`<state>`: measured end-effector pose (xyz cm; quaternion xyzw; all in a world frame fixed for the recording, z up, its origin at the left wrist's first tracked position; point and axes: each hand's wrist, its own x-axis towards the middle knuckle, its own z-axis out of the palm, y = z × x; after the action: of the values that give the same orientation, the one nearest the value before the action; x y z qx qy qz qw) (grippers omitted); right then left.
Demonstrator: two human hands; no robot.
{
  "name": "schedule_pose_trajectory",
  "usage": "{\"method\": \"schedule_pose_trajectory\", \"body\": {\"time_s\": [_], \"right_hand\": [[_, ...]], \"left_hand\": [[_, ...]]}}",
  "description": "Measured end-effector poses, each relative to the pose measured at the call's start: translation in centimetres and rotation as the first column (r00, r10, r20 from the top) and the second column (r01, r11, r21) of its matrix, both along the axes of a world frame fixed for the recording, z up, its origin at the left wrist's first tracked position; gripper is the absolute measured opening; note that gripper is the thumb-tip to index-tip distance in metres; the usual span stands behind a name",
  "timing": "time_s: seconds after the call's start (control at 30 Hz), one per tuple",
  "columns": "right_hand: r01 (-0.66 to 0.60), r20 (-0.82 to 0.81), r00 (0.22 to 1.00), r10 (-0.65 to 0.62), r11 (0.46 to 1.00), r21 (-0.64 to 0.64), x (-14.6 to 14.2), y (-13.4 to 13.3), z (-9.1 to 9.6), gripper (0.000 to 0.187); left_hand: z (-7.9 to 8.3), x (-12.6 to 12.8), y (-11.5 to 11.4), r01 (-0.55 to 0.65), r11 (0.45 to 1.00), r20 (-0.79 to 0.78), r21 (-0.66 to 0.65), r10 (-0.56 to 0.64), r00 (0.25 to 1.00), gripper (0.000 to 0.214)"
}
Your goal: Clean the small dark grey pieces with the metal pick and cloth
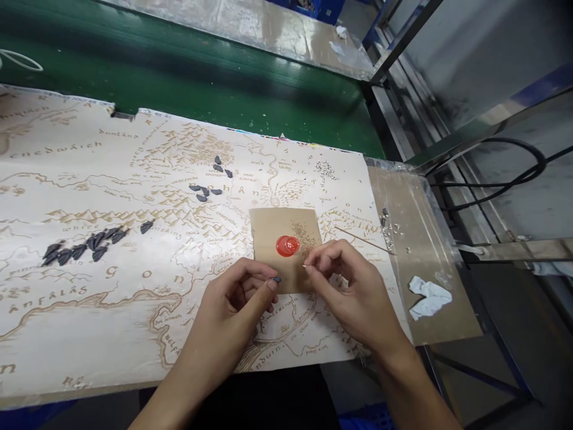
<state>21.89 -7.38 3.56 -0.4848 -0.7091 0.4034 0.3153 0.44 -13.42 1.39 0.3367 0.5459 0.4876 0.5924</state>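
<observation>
This looks like a factory workroom or workshop, not a home: a long green conveyor belt (179,77) runs just past the tabletop (421,257), with a second shiny tabletop (250,36) beyond it and a metal frame (405,36) along the right side. Black cables (505,173) loop beside that frame, and blue plastic crates (304,9) stand at the far end. Handwork is laid out here too, with small dark pieces (85,248) lined up on a printed map sheet (147,334).
</observation>
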Motion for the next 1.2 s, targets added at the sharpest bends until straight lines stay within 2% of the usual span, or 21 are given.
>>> {"method": "schedule_pose_trajectory", "body": {"time_s": [0.1,0.23,0.8,1.2], "right_hand": [[0.029,-0.214,0.975,-0.056,0.991,-0.128,-0.3,-0.8,0.8,0.026],[-0.01,-0.312,0.948,-0.063,0.974,-0.227,-0.8,-1.4,1.3,0.027],[-0.062,-0.378,0.925,-0.031,0.971,-0.232,-1.2,-2.1,1.0,0.026],[-0.032,-0.372,0.928,-0.035,0.984,-0.173,-1.9,-2.7,0.4,0.026]], "left_hand": [[0.0,0.5,0.1,0.007,1.0,0.042,-0.003,-0.007,0.999,0.02],[0.5,1.0,0.1,0.039,0.999,0.095,0.008,-0.04,0.995,0.017],[0.9,0.9,-0.3,0.081,0.997,0.113,0.0,-0.08,0.99,0.014],[0.6,1.1,-0.5,0.026,0.999,0.188,0.021,-0.029,0.982,0.009]]}}
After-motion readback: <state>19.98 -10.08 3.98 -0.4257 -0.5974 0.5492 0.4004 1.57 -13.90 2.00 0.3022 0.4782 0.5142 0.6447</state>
